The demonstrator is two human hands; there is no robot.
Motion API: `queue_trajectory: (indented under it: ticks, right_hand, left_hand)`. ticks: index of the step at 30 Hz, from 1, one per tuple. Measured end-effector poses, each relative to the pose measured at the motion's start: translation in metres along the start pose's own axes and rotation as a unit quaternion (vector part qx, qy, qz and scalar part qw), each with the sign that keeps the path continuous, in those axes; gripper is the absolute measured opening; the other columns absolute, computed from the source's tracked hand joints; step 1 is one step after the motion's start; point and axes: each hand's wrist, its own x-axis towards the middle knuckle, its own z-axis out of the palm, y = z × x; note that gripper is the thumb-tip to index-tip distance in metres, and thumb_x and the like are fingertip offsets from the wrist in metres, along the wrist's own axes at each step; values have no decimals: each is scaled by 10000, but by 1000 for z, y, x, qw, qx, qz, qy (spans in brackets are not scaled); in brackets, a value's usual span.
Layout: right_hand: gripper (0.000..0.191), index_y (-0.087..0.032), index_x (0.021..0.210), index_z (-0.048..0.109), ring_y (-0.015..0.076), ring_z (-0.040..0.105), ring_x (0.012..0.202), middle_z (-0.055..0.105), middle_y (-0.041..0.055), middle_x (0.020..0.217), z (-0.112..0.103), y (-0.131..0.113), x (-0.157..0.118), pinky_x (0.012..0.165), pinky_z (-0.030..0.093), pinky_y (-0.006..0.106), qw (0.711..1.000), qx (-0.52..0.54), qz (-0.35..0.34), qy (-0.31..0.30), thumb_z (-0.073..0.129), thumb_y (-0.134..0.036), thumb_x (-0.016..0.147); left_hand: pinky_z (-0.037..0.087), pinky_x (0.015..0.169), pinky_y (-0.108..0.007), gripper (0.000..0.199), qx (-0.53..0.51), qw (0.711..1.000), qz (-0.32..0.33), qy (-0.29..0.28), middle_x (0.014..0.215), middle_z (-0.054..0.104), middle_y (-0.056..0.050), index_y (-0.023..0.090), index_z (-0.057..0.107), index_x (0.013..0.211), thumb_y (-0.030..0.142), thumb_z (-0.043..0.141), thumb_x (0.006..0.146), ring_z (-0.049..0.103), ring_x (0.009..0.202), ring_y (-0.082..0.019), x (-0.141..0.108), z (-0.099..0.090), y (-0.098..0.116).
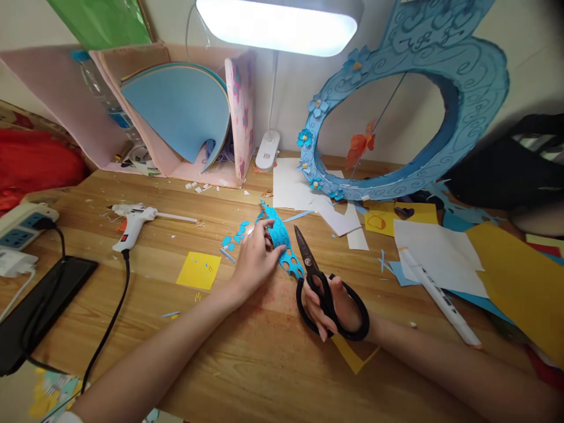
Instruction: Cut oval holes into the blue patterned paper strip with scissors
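Observation:
My left hand (pixel 257 254) pinches a strip of bright blue paper (pixel 279 233) between thumb and fingers. Ovals are drawn on its upper part, and rounded holes are cut along its lower end. My right hand (pixel 328 305) has its fingers through the black handles of a pair of scissors (pixel 312 258). The blades look closed and point up and away, just right of the strip and apart from it. Small blue paper ovals (pixel 227 241) lie on the table left of my left hand.
A white glue gun (pixel 134 222) and a yellow paper square (pixel 198 269) lie left. A blue decorated ring frame (pixel 473 76) stands at the back right. Paper scraps and a white marker (pixel 445 302) cover the right side. A lamp (pixel 282 23) hangs above; pink box (pixel 240 117) behind.

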Motion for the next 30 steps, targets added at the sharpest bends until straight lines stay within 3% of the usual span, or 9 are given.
queue_trajectory:
  ticks: [6, 11, 17, 26, 30]
  right_hand:
    - [618, -181, 696, 448, 76, 392, 230, 460, -72, 338, 0, 2, -1, 287, 392, 163, 1000, -15, -8, -10, 429, -799, 706]
    - [714, -171, 778, 458, 106, 472, 338, 461, -68, 402, 2, 0, -9, 411, 475, 228, 994, -100, 34, 4, 337, -864, 657]
    - [710, -172, 791, 453, 107, 471, 352, 468, -58, 415, -4, 2, -13, 420, 484, 245, 990, -132, 57, 12, 290, -854, 679]
    - [704, -176, 783, 459, 118, 498, 362, 482, -51, 419, -3, 2, -14, 416, 476, 238, 991, -121, 54, 19, 298, -854, 679]
    - [694, -175, 769, 464, 117, 499, 364, 477, -53, 417, 0, 0, -13, 416, 474, 237, 992, -114, 53, 32, 325, -849, 680]
  left_hand:
    - [504, 695, -282, 398, -222, 972, -52, 57, 904, 574, -35, 199, 413, 1154, 288, 598, 813, 598, 774, -140, 5, -10, 5]
    - [516, 660, -236, 418, -313, 944, -63, 81, 928, 581, -30, 206, 415, 1117, 281, 646, 777, 604, 764, -115, 6, -17, 13]
    - [504, 651, -221, 376, -335, 935, -53, 100, 850, 557, 2, 211, 439, 1052, 250, 660, 751, 578, 729, -100, 1, -21, 27]
    - [495, 641, -241, 363, -352, 931, -94, 27, 797, 570, 3, 210, 428, 1026, 244, 646, 737, 579, 712, -116, -10, -15, 39]
    - [484, 567, -228, 343, -315, 943, -103, 30, 800, 550, 5, 209, 465, 1025, 254, 647, 738, 544, 645, -104, -14, -11, 39]
